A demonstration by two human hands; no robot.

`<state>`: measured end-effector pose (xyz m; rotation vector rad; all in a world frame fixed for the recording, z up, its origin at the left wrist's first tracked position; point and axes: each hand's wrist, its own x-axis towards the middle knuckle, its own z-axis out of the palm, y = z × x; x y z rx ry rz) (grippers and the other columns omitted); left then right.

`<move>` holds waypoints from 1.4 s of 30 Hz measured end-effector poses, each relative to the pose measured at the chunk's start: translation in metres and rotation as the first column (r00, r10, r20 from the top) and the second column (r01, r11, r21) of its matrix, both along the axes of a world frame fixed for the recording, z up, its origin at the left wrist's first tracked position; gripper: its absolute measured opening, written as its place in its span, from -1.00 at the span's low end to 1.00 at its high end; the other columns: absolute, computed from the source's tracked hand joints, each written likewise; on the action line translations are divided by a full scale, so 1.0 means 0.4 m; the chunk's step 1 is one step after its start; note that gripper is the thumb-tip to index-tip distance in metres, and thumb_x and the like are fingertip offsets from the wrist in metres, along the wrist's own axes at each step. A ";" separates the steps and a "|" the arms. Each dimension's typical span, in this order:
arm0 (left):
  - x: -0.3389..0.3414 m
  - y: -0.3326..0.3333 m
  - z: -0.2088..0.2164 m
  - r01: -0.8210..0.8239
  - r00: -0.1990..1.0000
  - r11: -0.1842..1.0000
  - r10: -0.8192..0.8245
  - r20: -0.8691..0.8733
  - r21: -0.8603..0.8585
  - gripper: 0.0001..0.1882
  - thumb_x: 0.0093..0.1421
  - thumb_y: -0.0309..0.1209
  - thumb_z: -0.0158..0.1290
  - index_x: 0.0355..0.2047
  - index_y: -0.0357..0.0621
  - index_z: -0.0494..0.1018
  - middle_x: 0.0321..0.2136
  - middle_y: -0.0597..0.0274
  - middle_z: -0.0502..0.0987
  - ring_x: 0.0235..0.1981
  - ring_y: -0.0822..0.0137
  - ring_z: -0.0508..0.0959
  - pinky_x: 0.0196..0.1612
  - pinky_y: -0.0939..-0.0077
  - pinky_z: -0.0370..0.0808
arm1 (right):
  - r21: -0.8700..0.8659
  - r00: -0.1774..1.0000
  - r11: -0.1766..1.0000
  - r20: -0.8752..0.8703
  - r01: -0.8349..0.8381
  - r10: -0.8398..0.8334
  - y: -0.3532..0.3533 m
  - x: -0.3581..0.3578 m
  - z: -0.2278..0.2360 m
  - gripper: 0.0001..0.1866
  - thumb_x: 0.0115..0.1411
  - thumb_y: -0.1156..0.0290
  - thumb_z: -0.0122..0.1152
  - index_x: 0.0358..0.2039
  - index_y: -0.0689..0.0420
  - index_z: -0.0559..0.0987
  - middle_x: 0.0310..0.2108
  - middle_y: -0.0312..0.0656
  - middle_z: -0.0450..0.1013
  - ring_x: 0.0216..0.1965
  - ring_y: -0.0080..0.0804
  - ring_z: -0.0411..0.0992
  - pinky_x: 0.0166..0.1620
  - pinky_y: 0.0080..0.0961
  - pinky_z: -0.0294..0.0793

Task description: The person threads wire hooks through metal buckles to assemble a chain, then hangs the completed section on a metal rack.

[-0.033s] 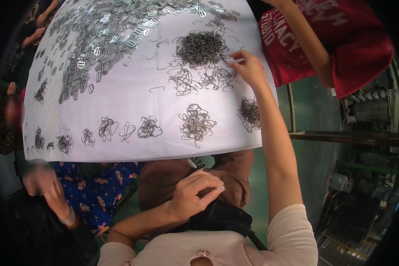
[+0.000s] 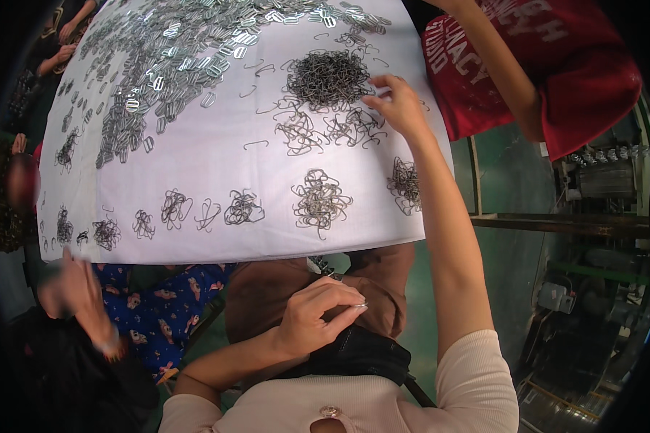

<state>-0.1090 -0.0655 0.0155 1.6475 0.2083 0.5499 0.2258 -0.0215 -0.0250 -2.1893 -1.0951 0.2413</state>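
Note:
My left hand [image 2: 318, 314], held low over my lap, pinches a small shiny metal piece [image 2: 360, 304] between thumb and fingertips; its exact kind is hard to make out. On the white-covered table [image 2: 195, 155], my right hand [image 2: 399, 107] reaches to the right edge of a dense heap of dark bent wire hooks [image 2: 327, 78]. Its thumb and fingers are apart, and nothing shows between them. Looser hooks [image 2: 301, 131] lie just in front of that heap. Another cluster of hooks [image 2: 404, 185] sits beside my right forearm, partly hidden by it.
Many flat silver slider buckles [image 2: 188, 68] spread over the far left of the table. Small hook piles [image 2: 244, 208] line the near edge. A person in a red shirt [image 2: 585, 79] is at the right; another person's blurred hand [image 2: 83, 296] is at the lower left.
My right hand has shifted slightly left, closer to the hook heap. The other person's hand at the lower left has risen toward the table edge. My left hand has stayed put.

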 end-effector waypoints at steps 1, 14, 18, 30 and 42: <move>0.001 -0.002 0.002 0.009 1.000 1.000 -0.009 0.003 -0.005 -0.82 -0.13 -0.68 0.18 -0.47 -0.27 0.48 -0.48 0.15 0.55 -0.42 0.31 0.54 -0.37 0.54 0.50 | 0.012 0.997 0.999 0.074 -0.031 0.030 0.034 -0.007 0.002 -0.47 -0.16 0.21 0.38 -0.13 0.06 0.47 -0.12 -0.02 0.37 -0.16 -0.19 0.41 -0.13 -0.29 0.41; -0.011 -0.009 -0.023 0.017 0.998 0.998 -0.014 0.055 -0.057 -0.83 -0.11 -0.63 0.18 -0.46 -0.21 0.46 -0.49 0.24 0.51 -0.47 0.32 0.48 -0.44 0.52 0.44 | 0.100 0.957 0.967 0.198 -0.233 0.210 0.149 0.019 0.045 -0.54 -0.24 0.34 0.29 -0.21 0.01 0.48 -0.25 -0.03 0.41 -0.20 -0.17 0.39 -0.14 -0.33 0.38; -0.020 0.005 -0.032 0.019 0.999 0.999 -0.018 0.050 -0.027 -0.82 -0.14 -0.65 0.19 -0.47 -0.24 0.47 -0.48 0.20 0.55 -0.42 0.29 0.54 -0.36 0.50 0.48 | 0.080 0.975 0.980 0.140 -0.183 0.170 0.101 0.007 0.061 -0.59 -0.22 0.43 0.27 -0.24 0.08 0.49 -0.31 -0.09 0.44 -0.25 -0.22 0.42 -0.16 -0.37 0.37; -0.021 0.006 -0.036 0.011 0.998 0.999 -0.009 0.059 -0.040 -0.83 -0.13 -0.65 0.19 -0.49 -0.24 0.46 -0.49 0.23 0.54 -0.44 0.30 0.53 -0.38 0.49 0.46 | 0.008 0.934 0.991 0.334 -0.135 0.125 0.069 0.045 0.073 -0.63 -0.14 0.68 0.09 -0.25 0.09 0.51 -0.21 -0.13 0.45 -0.15 -0.17 0.41 -0.11 -0.37 0.38; -0.019 0.004 -0.033 0.003 0.998 0.999 0.000 0.069 -0.047 -0.83 -0.13 -0.65 0.19 -0.49 -0.24 0.46 -0.50 0.23 0.54 -0.45 0.30 0.53 -0.37 0.49 0.46 | -0.288 0.903 0.901 0.191 -0.324 0.385 0.187 -0.102 0.013 -0.91 0.00 0.47 0.14 -0.43 0.15 0.52 -0.39 -0.14 0.41 -0.28 -0.16 0.40 -0.23 -0.34 0.37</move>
